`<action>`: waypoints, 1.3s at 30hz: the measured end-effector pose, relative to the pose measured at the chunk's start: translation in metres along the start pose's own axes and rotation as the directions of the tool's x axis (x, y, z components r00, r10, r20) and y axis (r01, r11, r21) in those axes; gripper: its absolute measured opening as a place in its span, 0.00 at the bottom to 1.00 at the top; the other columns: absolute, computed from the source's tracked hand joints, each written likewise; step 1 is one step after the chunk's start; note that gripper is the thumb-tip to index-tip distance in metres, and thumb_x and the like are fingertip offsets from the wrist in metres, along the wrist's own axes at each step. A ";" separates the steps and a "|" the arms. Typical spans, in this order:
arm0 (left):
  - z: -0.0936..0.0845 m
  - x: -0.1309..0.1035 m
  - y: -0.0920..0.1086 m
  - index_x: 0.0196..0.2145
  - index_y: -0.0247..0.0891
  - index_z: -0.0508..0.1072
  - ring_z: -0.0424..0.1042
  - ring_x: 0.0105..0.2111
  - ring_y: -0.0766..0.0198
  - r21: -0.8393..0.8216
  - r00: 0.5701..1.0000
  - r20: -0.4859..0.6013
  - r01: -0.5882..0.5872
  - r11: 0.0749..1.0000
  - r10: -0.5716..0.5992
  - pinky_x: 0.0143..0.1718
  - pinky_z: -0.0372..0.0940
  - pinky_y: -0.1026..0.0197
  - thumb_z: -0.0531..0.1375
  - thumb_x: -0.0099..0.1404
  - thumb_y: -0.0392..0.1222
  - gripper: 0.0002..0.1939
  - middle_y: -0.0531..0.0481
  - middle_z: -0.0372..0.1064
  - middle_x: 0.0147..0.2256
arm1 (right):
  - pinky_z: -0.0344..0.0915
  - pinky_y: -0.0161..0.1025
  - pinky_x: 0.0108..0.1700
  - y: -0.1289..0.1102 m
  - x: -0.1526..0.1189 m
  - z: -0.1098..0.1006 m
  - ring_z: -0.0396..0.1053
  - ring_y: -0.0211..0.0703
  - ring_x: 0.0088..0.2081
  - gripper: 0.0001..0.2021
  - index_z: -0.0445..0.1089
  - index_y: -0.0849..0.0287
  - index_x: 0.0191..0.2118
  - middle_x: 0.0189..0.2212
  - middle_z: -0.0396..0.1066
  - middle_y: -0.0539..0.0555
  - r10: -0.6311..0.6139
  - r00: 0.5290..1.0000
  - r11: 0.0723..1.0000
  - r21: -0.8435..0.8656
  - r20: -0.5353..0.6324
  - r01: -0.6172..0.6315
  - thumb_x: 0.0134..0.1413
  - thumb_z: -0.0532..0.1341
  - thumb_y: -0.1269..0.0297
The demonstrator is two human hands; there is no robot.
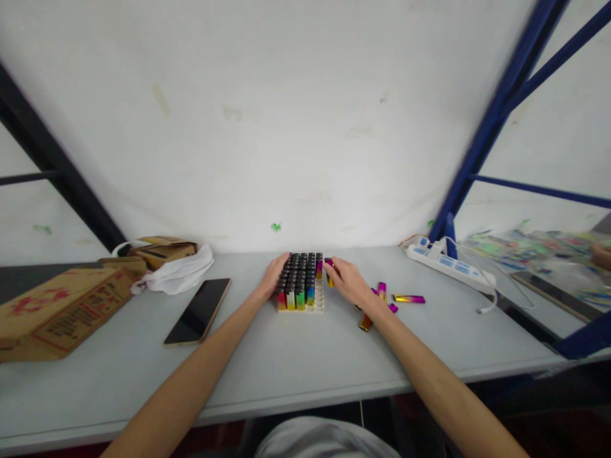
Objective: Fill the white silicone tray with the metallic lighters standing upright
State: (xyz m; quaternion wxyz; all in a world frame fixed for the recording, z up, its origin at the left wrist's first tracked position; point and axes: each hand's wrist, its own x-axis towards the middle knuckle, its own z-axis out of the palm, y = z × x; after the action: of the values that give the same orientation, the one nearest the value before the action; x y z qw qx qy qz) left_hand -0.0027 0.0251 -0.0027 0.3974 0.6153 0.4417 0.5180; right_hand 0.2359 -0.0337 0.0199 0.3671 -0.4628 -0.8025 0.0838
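Observation:
A white holder tray (315, 310) stands on the table with rows of upright black-topped lighters (300, 280) in red, yellow, green and blue. Against the left side of the block rests my left hand (275, 278), stretched along it, with part of its fingers hidden. My right hand (344, 278) pinches a purple-and-gold lighter (330, 275), upright beside the tray's right edge. Another purple lighter (319, 270) stands in the right-hand column, with bare round slots in front of it. Several loose purple-and-gold lighters (409, 299) lie near my right forearm.
A black phone (198, 312) lies left of the tray. Farther left are a cardboard box (62, 305) and a white plastic bag (179, 273). At the right, a white power strip (451, 264) with cables lies by the blue frame (487, 127). Another person's hand (600, 256) shows at the far right.

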 end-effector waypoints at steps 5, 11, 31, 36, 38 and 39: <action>-0.001 0.000 0.000 0.32 0.36 0.74 0.71 0.42 0.55 -0.017 1.000 0.002 -0.005 1.000 0.005 0.54 0.62 0.55 0.55 0.59 0.64 0.26 0.47 0.77 0.36 | 0.60 0.36 0.37 0.005 0.002 0.001 0.69 0.41 0.31 0.18 0.65 0.58 0.37 0.28 0.72 0.52 0.056 0.996 0.998 0.023 0.063 -0.058 0.71 0.47 0.52; 0.000 0.001 -0.001 0.34 0.35 0.74 0.71 0.43 0.55 -0.036 1.000 0.004 0.002 0.999 -0.001 0.54 0.62 0.55 0.56 0.59 0.63 0.26 0.45 0.77 0.38 | 0.61 0.37 0.40 0.006 0.003 0.005 0.70 0.42 0.35 0.14 0.66 0.61 0.39 0.35 0.73 0.57 -0.024 0.982 0.996 -0.075 0.186 0.039 0.71 0.50 0.57; 0.002 0.000 0.002 0.32 0.36 0.74 0.71 0.42 0.55 -0.006 1.000 -0.010 0.022 1.000 -0.022 0.52 0.62 0.55 0.55 0.57 0.66 0.27 0.46 0.77 0.35 | 0.65 0.39 0.45 0.002 -0.022 -0.088 0.71 0.43 0.39 0.10 0.75 0.58 0.42 0.39 0.75 0.56 -0.007 0.939 1.000 -0.027 0.344 0.017 0.63 0.59 0.61; 0.002 0.000 0.000 0.33 0.36 0.75 0.71 0.43 0.54 -0.036 1.000 -0.008 0.026 0.999 -0.026 0.54 0.62 0.55 0.56 0.57 0.66 0.27 0.46 0.77 0.37 | 0.63 0.41 0.53 -0.010 -0.070 -0.114 0.70 0.47 0.49 0.09 0.77 0.54 0.44 0.45 0.74 0.56 -0.032 0.847 0.997 -0.047 0.531 0.067 0.59 0.63 0.66; 0.001 0.001 -0.001 0.33 0.36 0.75 0.71 0.44 0.53 -0.036 1.000 -0.015 0.017 0.999 -0.018 0.55 0.62 0.54 0.57 0.57 0.65 0.27 0.45 0.78 0.38 | 0.61 0.43 0.56 -0.013 -0.084 -0.107 0.68 0.48 0.51 0.08 0.77 0.53 0.43 0.48 0.72 0.57 -0.038 0.841 0.986 -0.114 0.539 0.118 0.59 0.63 0.68; 0.001 0.001 -0.001 0.33 0.36 0.75 0.71 0.44 0.53 -0.035 1.000 -0.018 0.012 0.999 -0.013 0.55 0.61 0.54 0.57 0.57 0.65 0.27 0.45 0.78 0.38 | 0.61 0.44 0.56 -0.014 -0.088 -0.102 0.68 0.49 0.51 0.07 0.77 0.53 0.42 0.48 0.71 0.57 -0.038 0.844 0.978 -0.153 0.536 0.141 0.59 0.63 0.68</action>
State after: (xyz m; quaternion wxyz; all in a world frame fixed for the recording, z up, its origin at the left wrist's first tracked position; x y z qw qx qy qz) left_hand -0.0015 0.0268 -0.0037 0.4073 0.6006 0.4400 0.5289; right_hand 0.3207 -0.1331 0.0547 0.0901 -0.4159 -0.8975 0.1156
